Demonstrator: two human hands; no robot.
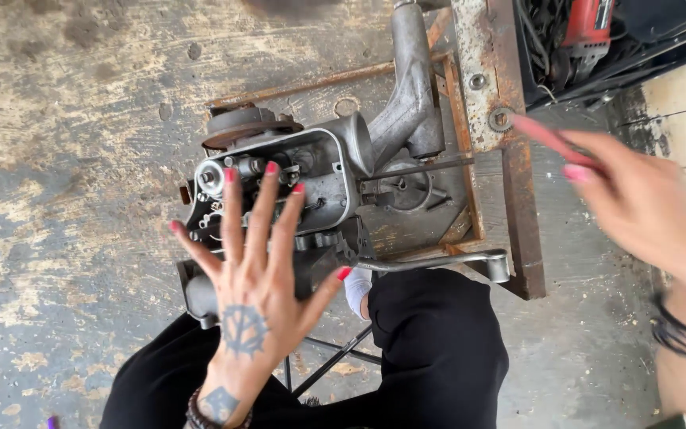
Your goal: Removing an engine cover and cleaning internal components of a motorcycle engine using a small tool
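Head view, looking straight down past black-trousered knees (pixel 438 342) onto a stained concrete floor (pixel 65 199).

Left hand (pixel 252 294): spread flat and wide open, all five fingers fanned, back of hand up. Holding nothing. Hovering over, or perhaps just brushing, the near face of a grey engine casing (pixel 323 171); contact not clear from this angle. Fingertips over the open gear side of the casing, just below a small round shaft end (pixel 210 177) at the upper left. Casing thus mostly beyond and to the right of the palm, partly hidden under the fingers.

Further right: casing seated in a rusty steel frame (pixel 518 206), with a grey curved cast arm (pixel 410 79) rising away toward the top of the picture. Long grey lever (pixel 446 260) jutting out to the right from the casing's near side, just above the right knee.

Right hand (pixel 637 199): blurred, raised at the right edge, fingers extended and loosely apart, open and empty. Fingertips near the rusty upright of the frame, beside a small toothed washer (pixel 501 119), well apart from the casing itself. Touching or not: cannot tell through the blur.

Top right corner: red power tool (pixel 589 24) in a dark crate.
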